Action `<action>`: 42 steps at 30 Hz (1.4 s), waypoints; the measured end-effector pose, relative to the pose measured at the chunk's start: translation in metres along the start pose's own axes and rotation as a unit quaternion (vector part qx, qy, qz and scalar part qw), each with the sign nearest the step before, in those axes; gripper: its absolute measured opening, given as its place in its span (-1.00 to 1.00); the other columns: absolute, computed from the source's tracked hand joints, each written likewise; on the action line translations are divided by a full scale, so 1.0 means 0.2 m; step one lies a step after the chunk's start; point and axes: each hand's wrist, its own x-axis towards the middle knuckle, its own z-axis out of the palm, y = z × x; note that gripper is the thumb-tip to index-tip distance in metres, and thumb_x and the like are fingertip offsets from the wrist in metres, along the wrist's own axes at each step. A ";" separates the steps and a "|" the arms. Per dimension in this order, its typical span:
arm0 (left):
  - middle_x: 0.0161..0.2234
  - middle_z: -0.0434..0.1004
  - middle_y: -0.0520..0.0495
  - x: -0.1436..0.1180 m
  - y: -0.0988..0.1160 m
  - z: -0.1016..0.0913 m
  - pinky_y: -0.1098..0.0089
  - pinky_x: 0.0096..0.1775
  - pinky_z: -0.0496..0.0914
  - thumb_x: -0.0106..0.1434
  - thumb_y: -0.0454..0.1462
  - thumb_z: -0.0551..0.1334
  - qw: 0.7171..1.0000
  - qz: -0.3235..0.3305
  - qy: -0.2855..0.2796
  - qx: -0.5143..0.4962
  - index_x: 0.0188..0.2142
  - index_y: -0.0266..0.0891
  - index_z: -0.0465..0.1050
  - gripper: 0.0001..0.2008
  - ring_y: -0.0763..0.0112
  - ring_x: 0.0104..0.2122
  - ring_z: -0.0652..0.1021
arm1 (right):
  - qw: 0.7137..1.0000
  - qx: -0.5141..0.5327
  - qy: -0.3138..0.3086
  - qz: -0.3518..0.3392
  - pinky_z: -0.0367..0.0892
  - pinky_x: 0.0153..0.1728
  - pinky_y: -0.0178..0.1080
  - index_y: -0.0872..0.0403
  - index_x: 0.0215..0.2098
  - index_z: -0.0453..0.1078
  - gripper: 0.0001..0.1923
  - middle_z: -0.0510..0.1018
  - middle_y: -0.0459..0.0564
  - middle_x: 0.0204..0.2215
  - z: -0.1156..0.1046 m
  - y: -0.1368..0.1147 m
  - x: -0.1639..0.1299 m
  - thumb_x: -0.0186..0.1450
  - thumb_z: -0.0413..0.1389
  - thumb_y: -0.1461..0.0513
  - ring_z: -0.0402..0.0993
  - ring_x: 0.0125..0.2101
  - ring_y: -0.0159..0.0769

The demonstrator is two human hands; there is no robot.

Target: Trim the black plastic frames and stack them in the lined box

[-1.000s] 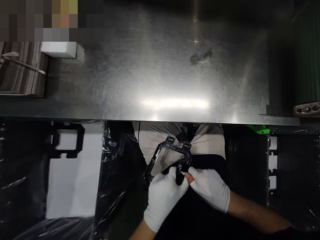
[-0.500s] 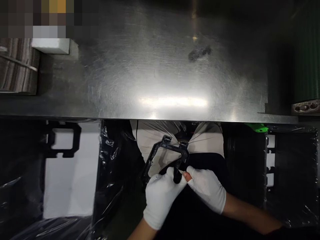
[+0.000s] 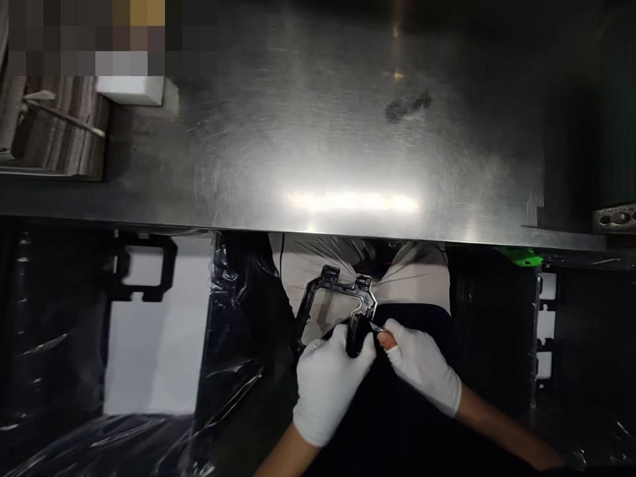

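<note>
Over my lap is a black plastic frame (image 3: 342, 287), roughly rectangular with two tabs on its far side. My left hand (image 3: 332, 381), in a white glove, is closed around its near right corner, with the thumb and fingers on the bar. My right hand (image 3: 422, 368), gloved but with a bare thumb tip showing, pinches a small pointed blade (image 3: 376, 328). The blade's tip points at the frame's right edge, close beside it; whether they touch I cannot tell. The rest of the blade's handle is hidden in my fingers.
A scratched metal table (image 3: 318, 152) lies ahead, its front edge just beyond the frame. Bundled cardboard sheets (image 3: 64, 136) and a white block (image 3: 132, 91) sit at left. Plastic-lined boxes flank me, with similar black frames (image 3: 167, 268) at left and a green object (image 3: 521, 256) at right.
My right hand has drawn slightly right, away from my left thumb, and the blade's tip now shows clearly. The frame has turned a little in my left hand. The whole view has shifted slightly.
</note>
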 end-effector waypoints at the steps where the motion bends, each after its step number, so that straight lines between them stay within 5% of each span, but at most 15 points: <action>1: -0.59 0.42 -0.01 0.01 0.00 -0.02 0.23 -0.35 0.28 0.35 0.05 0.26 0.997 -0.029 -0.031 -0.070 -0.42 -0.11 0.37 -0.65 0.17 -0.51 0.48 | 0.999 0.042 0.017 -0.006 0.22 -0.43 -0.30 -0.02 -0.25 0.22 -0.54 0.51 -0.12 -0.43 -0.01 0.02 0.00 0.66 -0.21 -0.09 0.45 -0.46 -0.31; 5: -0.40 0.44 0.01 0.06 -0.03 -0.09 0.30 -0.29 0.38 0.24 0.00 0.28 0.909 -0.088 -0.171 -0.371 -0.31 -0.14 0.40 -0.72 0.28 -0.39 0.46 | 0.990 0.129 0.044 -0.033 0.29 -0.38 -0.27 -0.03 -0.26 0.21 -0.45 0.42 -0.13 -0.43 -0.08 0.06 -0.02 0.63 -0.29 -0.20 0.36 -0.45 -0.31; 9: -0.32 0.44 -0.01 0.07 -0.06 -0.12 0.29 -0.22 0.42 0.19 -0.07 0.36 0.865 -0.073 -0.215 -0.448 -0.23 -0.17 0.43 -0.72 0.28 -0.31 0.46 | 0.996 0.049 -0.035 -0.063 0.20 -0.40 -0.29 -0.02 -0.24 0.24 -0.53 0.49 -0.15 -0.42 -0.11 -0.01 -0.02 0.66 -0.22 -0.10 0.41 -0.45 -0.33; 16: -0.29 0.53 -0.02 0.04 -0.02 -0.12 0.25 -0.13 0.46 0.19 -0.22 0.27 0.872 -0.053 -0.214 -0.437 -0.22 -0.17 0.45 -0.84 0.23 -0.25 0.52 | 0.982 -0.171 -0.058 -0.056 0.07 -0.42 -0.24 -0.01 0.00 0.40 -0.67 0.71 -0.08 -0.28 -0.03 -0.14 0.03 0.68 -0.13 0.04 0.66 -0.35 -0.24; 26: -0.45 0.32 0.07 0.02 0.00 -0.08 0.34 -0.34 0.30 0.26 -0.14 0.24 0.892 -0.076 -0.204 -0.397 -0.41 -0.14 0.29 -0.79 0.37 -0.41 0.33 | 0.988 -0.124 -0.088 -0.004 0.17 -0.45 -0.32 0.01 -0.06 0.42 -0.65 0.71 -0.11 -0.32 -0.03 -0.16 0.03 0.69 -0.14 0.07 0.64 -0.38 -0.33; 35: -0.48 0.33 0.09 0.02 0.01 -0.06 0.36 -0.36 0.29 0.24 -0.18 0.24 0.905 -0.069 -0.185 -0.376 -0.44 -0.15 0.31 -0.82 0.39 -0.44 0.34 | 0.989 -0.119 -0.085 0.020 0.19 -0.44 -0.32 -0.01 -0.03 0.43 -0.65 0.72 -0.08 -0.32 0.00 -0.15 0.04 0.68 -0.15 0.08 0.66 -0.36 -0.29; 42: -0.43 0.42 0.05 0.01 0.02 -0.05 0.35 -0.32 0.36 0.32 -0.12 0.25 0.904 -0.086 -0.183 -0.376 -0.36 -0.16 0.39 -0.81 0.34 -0.40 0.40 | 0.995 -0.094 -0.018 -0.001 0.15 -0.43 -0.31 0.01 -0.07 0.38 -0.65 0.67 -0.07 -0.33 0.05 -0.08 0.04 0.67 -0.17 0.05 0.61 -0.40 -0.30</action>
